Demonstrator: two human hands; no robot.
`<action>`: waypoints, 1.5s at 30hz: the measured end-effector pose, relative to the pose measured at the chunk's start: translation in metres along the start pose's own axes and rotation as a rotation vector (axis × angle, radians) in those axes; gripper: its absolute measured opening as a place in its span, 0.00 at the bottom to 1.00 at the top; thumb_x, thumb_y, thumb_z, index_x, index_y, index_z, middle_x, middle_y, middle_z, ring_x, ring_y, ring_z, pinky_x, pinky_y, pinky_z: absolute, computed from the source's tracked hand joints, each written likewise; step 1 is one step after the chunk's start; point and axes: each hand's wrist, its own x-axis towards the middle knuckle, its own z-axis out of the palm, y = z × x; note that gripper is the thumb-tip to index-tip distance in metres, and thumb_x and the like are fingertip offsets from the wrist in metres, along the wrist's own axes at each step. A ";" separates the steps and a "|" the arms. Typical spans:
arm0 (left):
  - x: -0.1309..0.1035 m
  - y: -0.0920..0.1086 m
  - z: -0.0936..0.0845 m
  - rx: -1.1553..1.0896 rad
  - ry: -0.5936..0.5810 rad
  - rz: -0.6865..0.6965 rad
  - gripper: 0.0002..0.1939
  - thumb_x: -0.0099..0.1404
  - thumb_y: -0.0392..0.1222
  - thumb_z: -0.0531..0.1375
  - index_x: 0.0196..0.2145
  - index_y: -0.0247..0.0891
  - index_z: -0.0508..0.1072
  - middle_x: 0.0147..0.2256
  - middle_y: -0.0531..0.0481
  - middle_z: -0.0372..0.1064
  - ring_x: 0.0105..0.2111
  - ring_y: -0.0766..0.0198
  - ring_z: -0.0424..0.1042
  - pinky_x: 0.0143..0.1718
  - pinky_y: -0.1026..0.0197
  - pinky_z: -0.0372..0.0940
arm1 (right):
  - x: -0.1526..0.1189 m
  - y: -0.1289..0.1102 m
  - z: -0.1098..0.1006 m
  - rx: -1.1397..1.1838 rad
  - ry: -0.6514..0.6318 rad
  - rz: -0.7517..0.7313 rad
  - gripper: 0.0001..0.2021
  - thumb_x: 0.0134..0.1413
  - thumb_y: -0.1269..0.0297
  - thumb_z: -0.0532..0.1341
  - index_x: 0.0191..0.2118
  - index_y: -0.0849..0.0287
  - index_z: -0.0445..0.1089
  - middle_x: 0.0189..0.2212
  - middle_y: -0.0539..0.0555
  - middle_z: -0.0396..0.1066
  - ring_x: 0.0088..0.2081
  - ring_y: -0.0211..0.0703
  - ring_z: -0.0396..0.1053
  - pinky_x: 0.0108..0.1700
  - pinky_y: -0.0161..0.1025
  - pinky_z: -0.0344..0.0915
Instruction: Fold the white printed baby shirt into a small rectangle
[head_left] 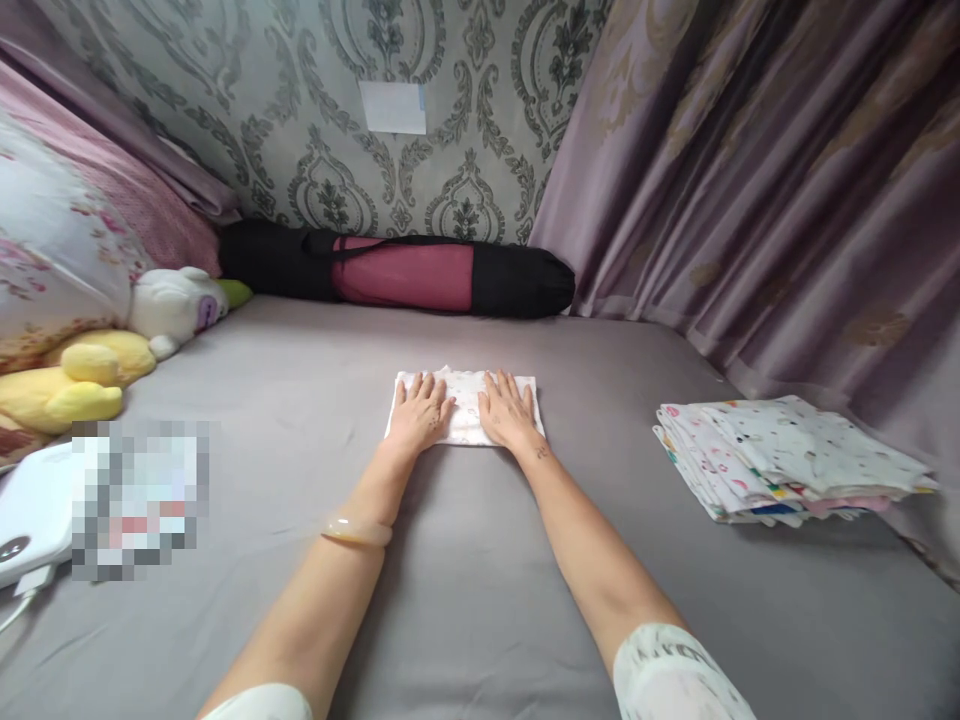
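A small folded white cloth (466, 393) with a faint print lies flat on the grey bed sheet (465, 560). My left hand (421, 412) rests palm down on the cloth's left half, fingers spread. My right hand (510, 410) lies flat on its right half, fingers apart too. Neither hand grips anything. A pale bangle (357, 529) sits on my left wrist.
A stack of folded printed cloths (787, 458) lies at the right. A black and pink roll bag (397, 268) lies along the wall. Plush toys (112, 350) and a floral pillow (52, 250) sit at the left, a white device (30, 510) below them. Curtains (750, 170) hang at the right.
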 end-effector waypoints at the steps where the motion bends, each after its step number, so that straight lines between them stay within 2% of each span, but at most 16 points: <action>1: 0.000 0.000 0.000 0.001 -0.036 -0.012 0.28 0.74 0.50 0.44 0.66 0.36 0.60 0.68 0.35 0.51 0.69 0.44 0.47 0.68 0.35 0.40 | 0.000 0.002 0.002 -0.003 -0.011 0.004 0.26 0.74 0.59 0.43 0.72 0.60 0.48 0.72 0.59 0.40 0.71 0.51 0.36 0.69 0.58 0.34; 5: 0.000 -0.001 0.000 0.013 -0.090 -0.034 0.29 0.75 0.51 0.43 0.67 0.35 0.59 0.69 0.36 0.50 0.70 0.44 0.46 0.68 0.37 0.40 | 0.001 0.002 0.009 -0.002 -0.006 0.007 0.27 0.74 0.58 0.43 0.72 0.60 0.48 0.72 0.59 0.40 0.71 0.52 0.36 0.69 0.59 0.33; 9: 0.001 -0.003 -0.004 0.009 -0.096 -0.025 0.28 0.74 0.51 0.44 0.66 0.37 0.60 0.69 0.37 0.51 0.69 0.46 0.48 0.67 0.37 0.42 | 0.002 0.005 0.003 0.036 -0.035 0.009 0.27 0.74 0.58 0.43 0.72 0.60 0.47 0.72 0.59 0.40 0.71 0.51 0.36 0.69 0.58 0.34; 15: 0.010 -0.011 -0.015 0.022 0.034 -0.086 0.29 0.74 0.49 0.43 0.66 0.34 0.60 0.69 0.35 0.51 0.71 0.47 0.44 0.69 0.38 0.36 | 0.004 0.025 -0.008 0.021 0.073 0.119 0.28 0.75 0.59 0.42 0.73 0.65 0.44 0.72 0.63 0.35 0.71 0.53 0.31 0.69 0.60 0.32; 19: 0.012 -0.016 -0.014 0.002 -0.060 -0.053 0.28 0.74 0.48 0.43 0.66 0.34 0.60 0.68 0.34 0.52 0.70 0.46 0.46 0.68 0.37 0.40 | 0.006 0.034 -0.002 0.025 0.002 0.151 0.28 0.75 0.56 0.40 0.72 0.66 0.46 0.72 0.63 0.36 0.71 0.53 0.33 0.69 0.59 0.35; 23: 0.013 -0.020 -0.010 -0.018 -0.152 -0.076 0.29 0.74 0.50 0.41 0.66 0.36 0.58 0.69 0.34 0.49 0.70 0.45 0.46 0.66 0.34 0.42 | 0.007 0.034 0.002 0.014 -0.025 0.150 0.28 0.75 0.55 0.41 0.72 0.66 0.47 0.72 0.63 0.37 0.71 0.55 0.34 0.68 0.58 0.39; 26: 0.017 -0.025 -0.011 -0.012 -0.155 -0.064 0.27 0.74 0.50 0.42 0.65 0.38 0.60 0.68 0.35 0.53 0.69 0.46 0.49 0.66 0.33 0.43 | 0.007 0.035 -0.001 -0.004 0.008 0.144 0.27 0.75 0.56 0.43 0.71 0.66 0.50 0.70 0.64 0.43 0.70 0.56 0.39 0.67 0.57 0.42; 29: 0.030 -0.034 -0.018 0.018 -0.146 -0.022 0.23 0.73 0.45 0.43 0.58 0.41 0.67 0.62 0.36 0.64 0.62 0.47 0.61 0.65 0.32 0.44 | 0.009 0.038 -0.005 -0.011 0.064 0.117 0.23 0.74 0.60 0.44 0.66 0.64 0.60 0.65 0.65 0.57 0.65 0.56 0.52 0.64 0.55 0.47; 31: 0.044 -0.041 -0.026 0.044 -0.186 -0.017 0.20 0.70 0.40 0.46 0.53 0.42 0.72 0.57 0.38 0.70 0.57 0.49 0.67 0.64 0.35 0.46 | 0.011 0.043 -0.008 -0.012 0.086 0.102 0.21 0.73 0.65 0.44 0.61 0.60 0.66 0.59 0.65 0.64 0.60 0.55 0.58 0.62 0.52 0.50; 33: 0.059 -0.047 -0.035 0.056 -0.253 -0.032 0.17 0.67 0.38 0.51 0.49 0.43 0.74 0.53 0.39 0.73 0.56 0.51 0.69 0.64 0.39 0.49 | 0.014 0.048 -0.009 -0.021 0.094 0.092 0.21 0.71 0.70 0.45 0.59 0.58 0.69 0.56 0.64 0.67 0.58 0.54 0.60 0.61 0.49 0.51; 36: 0.079 -0.052 -0.046 0.032 -0.361 -0.047 0.17 0.60 0.40 0.57 0.47 0.42 0.76 0.49 0.42 0.76 0.50 0.51 0.73 0.58 0.46 0.59 | 0.020 0.054 -0.009 -0.042 0.098 0.076 0.22 0.68 0.75 0.46 0.58 0.57 0.71 0.54 0.63 0.67 0.56 0.54 0.60 0.59 0.47 0.52; 39: 0.090 -0.055 -0.051 -0.054 -0.434 -0.087 0.23 0.53 0.41 0.60 0.48 0.39 0.77 0.44 0.42 0.78 0.40 0.53 0.76 0.44 0.57 0.68 | 0.024 0.058 -0.008 -0.055 0.109 0.065 0.22 0.67 0.75 0.48 0.59 0.57 0.70 0.54 0.63 0.66 0.56 0.54 0.59 0.59 0.46 0.52; 41: 0.093 -0.056 -0.053 -0.108 -0.467 -0.109 0.23 0.51 0.41 0.60 0.46 0.37 0.78 0.42 0.41 0.79 0.37 0.54 0.76 0.38 0.60 0.68 | 0.025 0.059 -0.009 -0.061 0.115 0.056 0.22 0.67 0.75 0.49 0.60 0.57 0.69 0.55 0.64 0.65 0.56 0.55 0.58 0.59 0.46 0.52; 45: 0.090 -0.056 -0.059 -0.133 -0.515 -0.096 0.20 0.49 0.43 0.59 0.40 0.36 0.79 0.38 0.42 0.79 0.36 0.53 0.75 0.36 0.61 0.66 | 0.025 0.057 -0.014 -0.061 0.099 0.045 0.20 0.66 0.76 0.50 0.57 0.57 0.71 0.55 0.64 0.63 0.56 0.56 0.57 0.55 0.47 0.54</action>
